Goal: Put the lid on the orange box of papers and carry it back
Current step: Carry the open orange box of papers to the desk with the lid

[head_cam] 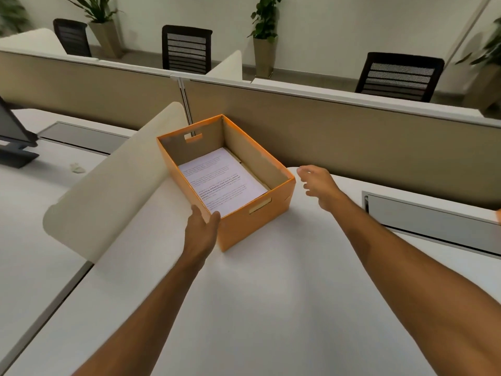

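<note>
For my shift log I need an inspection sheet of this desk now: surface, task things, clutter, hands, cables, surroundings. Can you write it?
Surface: white desk, mostly bare.
Job's things: orange box open, printed papers inside; lid not seen.
Clutter: small crumpled scrap on the neighbouring desk.
Grippers: left hand touching the box's near corner; right hand open, apart from the box.
Cables: nothing seen.
Surroundings: monitor at left, beige partition, black chairs, potted plants.

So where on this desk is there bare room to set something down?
The white desk is bare between the two forearms, in front of the orange box, and right of it up to the grey cable tray. It is tight on the left, where the box sits against the cream divider.
</note>
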{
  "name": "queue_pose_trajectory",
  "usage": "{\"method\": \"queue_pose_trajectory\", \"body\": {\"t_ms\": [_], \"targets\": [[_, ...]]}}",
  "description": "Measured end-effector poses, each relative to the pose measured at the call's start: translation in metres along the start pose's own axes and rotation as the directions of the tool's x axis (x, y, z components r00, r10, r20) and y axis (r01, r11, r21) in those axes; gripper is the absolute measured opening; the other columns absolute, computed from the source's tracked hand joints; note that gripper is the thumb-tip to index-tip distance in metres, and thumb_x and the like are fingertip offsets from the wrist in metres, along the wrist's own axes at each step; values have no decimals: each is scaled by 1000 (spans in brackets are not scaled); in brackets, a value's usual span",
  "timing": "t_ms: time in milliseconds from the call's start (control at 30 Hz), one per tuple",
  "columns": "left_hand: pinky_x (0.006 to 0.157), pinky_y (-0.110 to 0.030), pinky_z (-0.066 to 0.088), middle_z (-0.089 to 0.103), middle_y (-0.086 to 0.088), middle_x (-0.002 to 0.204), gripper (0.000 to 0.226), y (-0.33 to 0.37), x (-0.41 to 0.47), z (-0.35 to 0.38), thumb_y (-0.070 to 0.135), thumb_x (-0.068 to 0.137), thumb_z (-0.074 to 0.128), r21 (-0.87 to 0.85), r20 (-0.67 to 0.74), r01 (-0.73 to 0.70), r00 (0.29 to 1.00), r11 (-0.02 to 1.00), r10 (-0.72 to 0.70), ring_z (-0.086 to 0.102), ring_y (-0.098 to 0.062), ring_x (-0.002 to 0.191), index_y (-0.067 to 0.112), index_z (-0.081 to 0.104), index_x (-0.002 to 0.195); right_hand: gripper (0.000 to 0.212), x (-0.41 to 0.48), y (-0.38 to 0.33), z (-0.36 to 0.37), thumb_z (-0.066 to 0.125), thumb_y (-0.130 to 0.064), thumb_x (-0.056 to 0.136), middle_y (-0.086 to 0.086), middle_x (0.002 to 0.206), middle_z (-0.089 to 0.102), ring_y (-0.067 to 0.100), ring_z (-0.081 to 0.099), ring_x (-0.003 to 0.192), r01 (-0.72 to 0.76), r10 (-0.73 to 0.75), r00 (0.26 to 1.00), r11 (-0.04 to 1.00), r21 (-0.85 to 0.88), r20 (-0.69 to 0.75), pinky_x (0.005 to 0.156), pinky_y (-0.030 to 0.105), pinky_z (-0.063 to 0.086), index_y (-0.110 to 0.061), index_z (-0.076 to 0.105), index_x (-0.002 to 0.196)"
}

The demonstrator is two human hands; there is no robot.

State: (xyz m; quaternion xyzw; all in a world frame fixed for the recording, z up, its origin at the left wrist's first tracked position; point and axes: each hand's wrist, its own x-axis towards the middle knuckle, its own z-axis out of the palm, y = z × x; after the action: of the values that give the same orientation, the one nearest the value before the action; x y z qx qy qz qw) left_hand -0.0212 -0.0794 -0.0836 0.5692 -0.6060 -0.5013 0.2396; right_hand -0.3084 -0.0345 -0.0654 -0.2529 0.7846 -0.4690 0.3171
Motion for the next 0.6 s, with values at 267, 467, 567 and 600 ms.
{"method": "queue_pose_trajectory", "body": {"t_ms": [267, 467, 567, 600], "targets": [[89, -52, 55, 69, 18, 102, 20, -7, 18, 2, 22, 94, 59, -312, 99, 120, 991, 943, -94, 64, -19, 105, 41, 56, 97, 37, 28, 8, 18, 61, -38, 95, 12, 101, 65, 28, 67, 90, -142, 138, 986, 989, 35, 91, 70, 39, 60, -5, 67, 110], [91, -60, 54, 70, 10, 112, 32, -9, 19, -4, 16, 93, 61, -357, 161, 144, 983, 923, -91, 61, -29, 113, 38, 53, 115, 34, 24, 13, 18, 66, -28, 94, 16, 100, 63, 31, 67, 94, -124, 119, 992, 984, 126, 49, 76, 43, 61, 2, 67, 109], [83, -53, 58, 72, 19, 97, 31, -10, 14, -6, 15, 92, 62, -358, 188, 150, 978, 922, -87, 64, -23, 104, 39, 59, 111, 29, 13, 16, 10, 67, -24, 93, 16, 98, 64, 30, 68, 91, -122, 118, 992, 982, 145, 37, 67, 39, 62, 2, 68, 106], [82, -52, 59, 72, 21, 94, 31, -9, 11, -6, 14, 92, 62, -354, 198, 153, 977, 923, -86, 64, -23, 103, 42, 60, 107, 28, 8, 17, 6, 67, -23, 93, 16, 97, 65, 30, 68, 91, -122, 118, 992, 982, 147, 35, 66, 38, 62, 2, 69, 104]]}}
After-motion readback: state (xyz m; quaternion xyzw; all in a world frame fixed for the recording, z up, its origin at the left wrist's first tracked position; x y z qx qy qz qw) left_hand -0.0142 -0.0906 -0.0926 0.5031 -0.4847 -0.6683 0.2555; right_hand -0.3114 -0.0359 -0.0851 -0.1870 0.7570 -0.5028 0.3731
